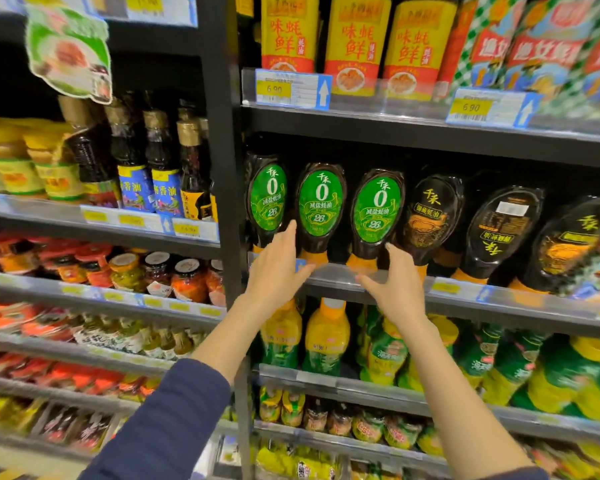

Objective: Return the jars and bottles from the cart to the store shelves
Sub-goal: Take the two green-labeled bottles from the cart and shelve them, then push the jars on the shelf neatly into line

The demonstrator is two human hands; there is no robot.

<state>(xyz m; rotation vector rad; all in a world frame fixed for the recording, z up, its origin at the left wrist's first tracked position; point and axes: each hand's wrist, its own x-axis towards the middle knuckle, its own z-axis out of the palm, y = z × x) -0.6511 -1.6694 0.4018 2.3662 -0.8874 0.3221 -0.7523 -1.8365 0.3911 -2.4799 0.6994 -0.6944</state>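
Observation:
Three dark squeeze bottles with green oval labels stand cap-down on a middle shelf (430,296): the left bottle (266,199), the middle bottle (320,206) and the right bottle (376,211). My left hand (278,263) reaches up with straight fingers; its fingertips lie between the left and middle bottles, touching the middle one's side. My right hand (394,282) is spread beneath the right bottle, fingertips near its orange cap (361,263). Neither hand grips anything. The cart is out of view.
Black-labelled squeeze bottles (430,216) fill the same shelf to the right. Yellow sauce bottles (355,43) stand on the shelf above, yellow-green bottles (323,337) below. A black upright post (222,150) divides this bay from glass bottles (163,168) and jars (187,278) at left.

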